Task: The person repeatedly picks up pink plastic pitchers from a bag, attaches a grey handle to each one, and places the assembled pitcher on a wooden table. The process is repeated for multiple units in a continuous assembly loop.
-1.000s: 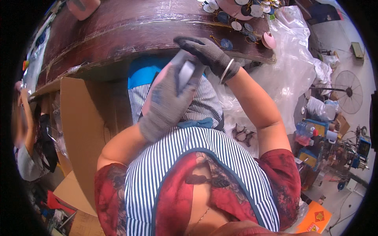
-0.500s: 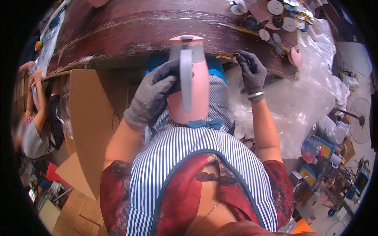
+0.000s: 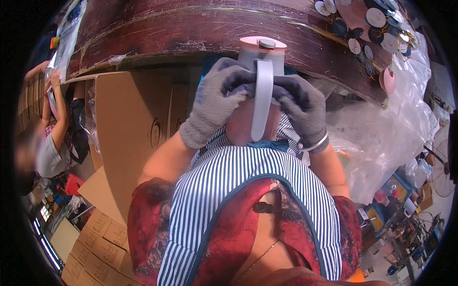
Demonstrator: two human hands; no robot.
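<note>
A pink jug [image 3: 238,125] with a grey collar, a pink lid and a light grey handle [image 3: 262,102] stands upright in my lap, its handle toward me. Both my hands wear grey knitted gloves with dark fingers. My left hand [image 3: 217,97] is closed at the handle's left side, its fingertips reaching in between handle and body. From the other side my right hand [image 3: 305,105] curls its fingers close to the same gap, closed. Whatever lies between the fingertips is hidden by the handle and gloves. A white band circles my right wrist.
The worn dark-red wooden table [image 3: 171,28] lies just beyond the jug. Round tags on gold strings [image 3: 377,19] are heaped at its right, near a small pink part [image 3: 387,81]. Clear plastic sheeting [image 3: 362,152] hangs at right; a cardboard box [image 3: 129,109] and another person [image 3: 52,138] are at left.
My right hand has come left from the table's edge to the jug's handle. The gold string seen by its fingers no longer shows. My left fingers have shifted higher on the handle.
</note>
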